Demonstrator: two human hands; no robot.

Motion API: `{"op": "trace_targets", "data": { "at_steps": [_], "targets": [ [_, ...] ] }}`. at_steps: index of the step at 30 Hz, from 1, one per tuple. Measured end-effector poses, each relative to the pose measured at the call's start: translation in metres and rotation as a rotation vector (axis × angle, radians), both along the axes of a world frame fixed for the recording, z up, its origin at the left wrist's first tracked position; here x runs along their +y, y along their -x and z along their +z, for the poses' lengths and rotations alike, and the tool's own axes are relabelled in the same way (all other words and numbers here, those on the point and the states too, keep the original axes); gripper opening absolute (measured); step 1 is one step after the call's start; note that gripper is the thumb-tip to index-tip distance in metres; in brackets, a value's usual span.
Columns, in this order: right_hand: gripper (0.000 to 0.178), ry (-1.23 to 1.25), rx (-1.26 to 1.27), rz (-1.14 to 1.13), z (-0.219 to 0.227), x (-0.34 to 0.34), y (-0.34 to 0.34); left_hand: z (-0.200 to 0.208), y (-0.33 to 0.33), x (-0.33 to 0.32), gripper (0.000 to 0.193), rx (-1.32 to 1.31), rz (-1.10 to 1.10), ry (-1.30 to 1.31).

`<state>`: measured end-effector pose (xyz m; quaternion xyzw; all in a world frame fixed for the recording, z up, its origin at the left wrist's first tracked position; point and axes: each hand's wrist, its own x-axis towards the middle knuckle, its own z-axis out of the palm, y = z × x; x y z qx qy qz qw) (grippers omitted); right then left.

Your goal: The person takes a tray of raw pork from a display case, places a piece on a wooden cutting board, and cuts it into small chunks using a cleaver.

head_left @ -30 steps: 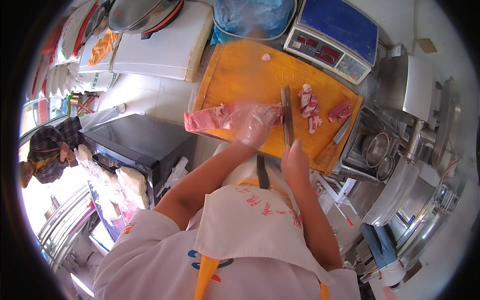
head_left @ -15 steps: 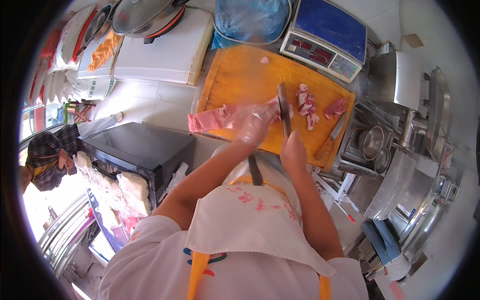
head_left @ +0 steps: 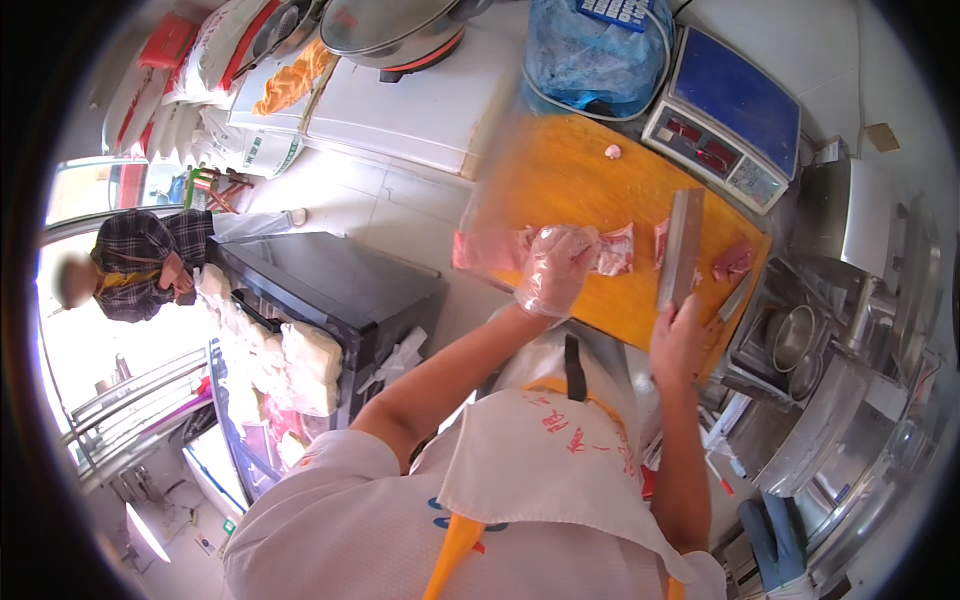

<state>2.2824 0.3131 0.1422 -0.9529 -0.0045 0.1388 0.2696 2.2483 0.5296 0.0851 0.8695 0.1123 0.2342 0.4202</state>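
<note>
Position clear-gloved left hand [head_left: 557,268] (finger grip indeterminable) on long pink meat strip [head_left: 614,257], away from rectangular steel cleaver [head_left: 682,246] clenched in bare right hand [head_left: 676,343]

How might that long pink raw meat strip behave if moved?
The long pink strip of raw meat would probably sag, being narrow for its length. Its pale, fatty-looking patches may make it slippery. Lying flat on the orange wooden board, it likely won't roll.

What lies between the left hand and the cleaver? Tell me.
Head view: from the left hand, the end of the meat strip, a gap showing board, then cut meat beside the cleaver.
</note>
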Motion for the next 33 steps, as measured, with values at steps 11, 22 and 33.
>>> {"op": "trace_targets", "data": {
  "at_steps": [11, 22, 33],
  "targets": [
    [0.025, -0.071, 0.155, 0.266, -0.024, 0.013, 0.044, -0.049, -0.013, -0.013, 0.026, 0.036, -0.185, 0.004],
    [0.040, -0.043, 0.129, 0.309, -0.046, 0.073, -0.033, -0.089, -0.029, -0.006, 0.013, 0.153, -0.202, -0.208],
    [0.034, 0.003, 0.101, 0.212, -0.050, 0.051, 0.014, -0.061, -0.027, -0.019, 0.015, 0.060, -0.154, 0.110]
  ]
}}
